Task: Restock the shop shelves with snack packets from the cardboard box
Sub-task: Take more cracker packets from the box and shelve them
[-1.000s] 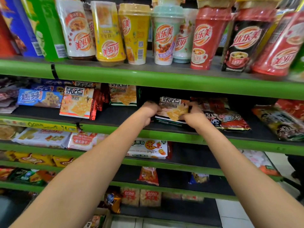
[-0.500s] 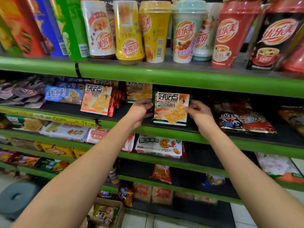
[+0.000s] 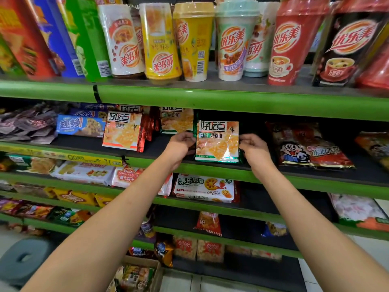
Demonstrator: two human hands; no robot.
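A green-edged biscuit packet [image 3: 217, 141] stands upright on the second green shelf [image 3: 273, 180], facing me. My left hand [image 3: 181, 144] pinches its left edge and my right hand [image 3: 253, 147] pinches its right edge. A matching green packet [image 3: 176, 121] stands just behind and to the left. A red-edged packet of the same brand [image 3: 122, 131] stands further left. The cardboard box [image 3: 136, 275] with more packets sits on the floor at the bottom of the view.
Tall drink cups [image 3: 193, 41] line the top shelf above my hands. A red cartoon snack bag [image 3: 309, 148] lies to the right of the held packet. Lower shelves hold biscuit packs [image 3: 204, 187] and small bags. A grey stool [image 3: 23, 258] stands at the lower left.
The packet lay flat between my hands a second ago; it now stands upright near the shelf's front edge, with both hands still on its sides. The view has shifted left.
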